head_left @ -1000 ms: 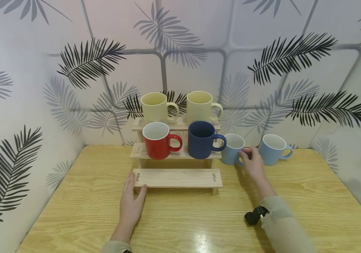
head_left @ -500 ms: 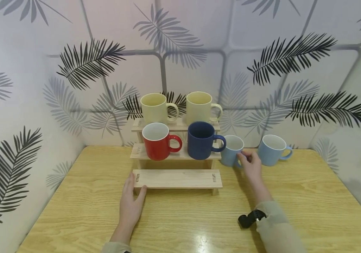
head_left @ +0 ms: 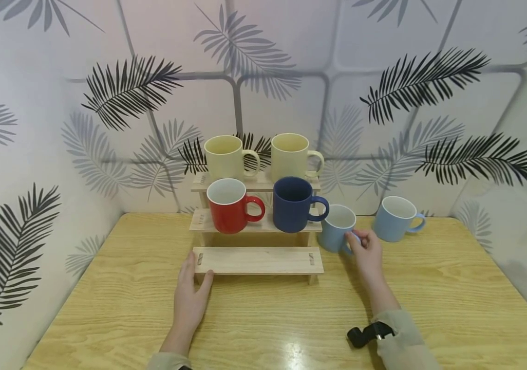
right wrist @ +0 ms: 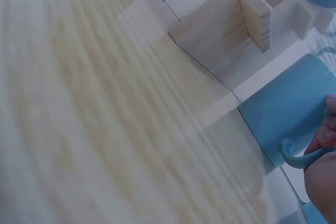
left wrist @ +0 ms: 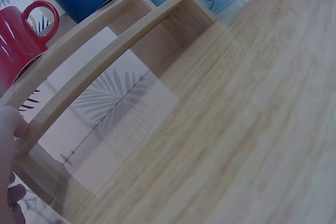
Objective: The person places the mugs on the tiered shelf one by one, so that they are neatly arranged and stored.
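Light-blue mug (head_left: 332, 237) — white inside | right hand (head_left: 368, 257) pinches handle (right wrist: 295, 160) | left hand (head_left: 190, 300) grips rack (head_left: 259, 260)

In the head view, the right fingers (head_left: 354, 242) cover part of the handle of the pale-blue ceramic mug with a white inside (head_left: 335, 237); whether its base touches the yellowish wood-grain surface (head_left: 254, 318) cannot be told. The glossy red mug (head_left: 225, 213) hides the bottom of the cream mug (head_left: 223, 167) behind it. Marks (head_left: 201, 219) on the pale wooden three-tier rack (head_left: 254, 259) are too small to read. The lower edge crops both beige sleeves (head_left: 404, 339). The left wrist view's left edge cuts off the red mug and left fingers (left wrist: 20, 124). In the right wrist view, the right edge crops the pale-blue mug; the surface's grain blurs at left.
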Demonstrator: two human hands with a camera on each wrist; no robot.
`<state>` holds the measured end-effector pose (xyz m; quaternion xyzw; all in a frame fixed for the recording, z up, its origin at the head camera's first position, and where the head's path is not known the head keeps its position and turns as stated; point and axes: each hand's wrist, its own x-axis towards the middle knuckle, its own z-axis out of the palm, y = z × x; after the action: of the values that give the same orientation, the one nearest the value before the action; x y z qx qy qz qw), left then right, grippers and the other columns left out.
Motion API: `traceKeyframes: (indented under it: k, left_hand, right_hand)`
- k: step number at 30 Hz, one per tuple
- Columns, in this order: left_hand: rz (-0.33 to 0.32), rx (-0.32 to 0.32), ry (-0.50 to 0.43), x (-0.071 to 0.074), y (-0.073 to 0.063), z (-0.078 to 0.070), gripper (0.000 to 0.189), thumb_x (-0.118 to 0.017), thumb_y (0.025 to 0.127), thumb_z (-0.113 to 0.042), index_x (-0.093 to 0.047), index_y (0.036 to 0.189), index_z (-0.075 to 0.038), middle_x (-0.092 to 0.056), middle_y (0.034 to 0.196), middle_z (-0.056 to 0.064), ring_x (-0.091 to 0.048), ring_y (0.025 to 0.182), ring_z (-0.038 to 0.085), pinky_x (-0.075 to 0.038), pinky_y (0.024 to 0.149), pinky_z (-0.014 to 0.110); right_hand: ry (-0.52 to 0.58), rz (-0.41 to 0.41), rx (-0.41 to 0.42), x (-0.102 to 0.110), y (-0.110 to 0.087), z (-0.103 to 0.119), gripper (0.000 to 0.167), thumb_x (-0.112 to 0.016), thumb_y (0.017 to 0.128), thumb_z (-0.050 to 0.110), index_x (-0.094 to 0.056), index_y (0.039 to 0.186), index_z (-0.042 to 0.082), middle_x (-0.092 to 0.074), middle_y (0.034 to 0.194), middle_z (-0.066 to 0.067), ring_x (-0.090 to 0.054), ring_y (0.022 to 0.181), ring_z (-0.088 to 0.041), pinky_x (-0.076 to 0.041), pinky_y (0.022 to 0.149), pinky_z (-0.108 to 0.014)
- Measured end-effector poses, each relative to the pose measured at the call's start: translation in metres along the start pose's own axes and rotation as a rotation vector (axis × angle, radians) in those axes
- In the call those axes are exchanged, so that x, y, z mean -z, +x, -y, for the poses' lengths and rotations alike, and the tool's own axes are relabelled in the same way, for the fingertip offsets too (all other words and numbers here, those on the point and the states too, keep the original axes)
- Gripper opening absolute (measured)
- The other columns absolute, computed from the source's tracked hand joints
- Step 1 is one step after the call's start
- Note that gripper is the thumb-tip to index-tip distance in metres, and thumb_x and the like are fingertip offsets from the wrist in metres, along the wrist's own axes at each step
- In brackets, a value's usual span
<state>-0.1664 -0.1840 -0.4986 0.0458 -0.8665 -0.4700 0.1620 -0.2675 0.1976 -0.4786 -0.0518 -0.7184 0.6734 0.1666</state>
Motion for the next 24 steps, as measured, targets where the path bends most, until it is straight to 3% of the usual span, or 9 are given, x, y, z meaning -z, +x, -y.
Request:
traceKeyframes:
  k: [10, 20, 24]
  left_hand:
    - [0.002, 0.004, 0.004, -0.001, 0.000, 0.000, 0.070, -0.053, 0.098, -0.035, -0.021, 0.152, -0.005, -0.020, 0.156, 0.015, -0.018, 0.142, 0.033, -0.018, 0.114, 0.050]
    - [0.009, 0.007, -0.012, -0.001, -0.001, -0.002, 0.070, -0.053, 0.098, -0.037, -0.020, 0.152, -0.006, -0.019, 0.156, 0.015, -0.017, 0.142, 0.033, -0.017, 0.114, 0.051]
    - [0.004, 0.013, -0.009, 0.000, 0.000, -0.001, 0.070, -0.053, 0.098, -0.036, -0.020, 0.152, -0.006, -0.019, 0.156, 0.015, -0.017, 0.142, 0.032, -0.017, 0.114, 0.051]
  right_hand:
    - [0.048, -0.031, 0.007, 0.002, -0.008, -0.003, 0.025, -0.063, 0.093, 0.008, -0.052, 0.108, -0.008, -0.061, 0.081, 0.012, -0.055, 0.077, 0.001, -0.043, 0.064, -0.012]
    - [0.266, -0.105, 0.008, 0.005, -0.015, -0.001, 0.008, -0.066, 0.088, -0.001, -0.059, 0.092, 0.000, -0.064, 0.078, 0.008, -0.058, 0.074, -0.002, -0.045, 0.063, -0.012]
    - [0.327, -0.108, -0.002, 0.006, -0.017, 0.003, 0.009, -0.065, 0.088, -0.003, -0.061, 0.088, 0.005, -0.065, 0.078, 0.007, -0.057, 0.073, -0.002, -0.045, 0.061, -0.011]
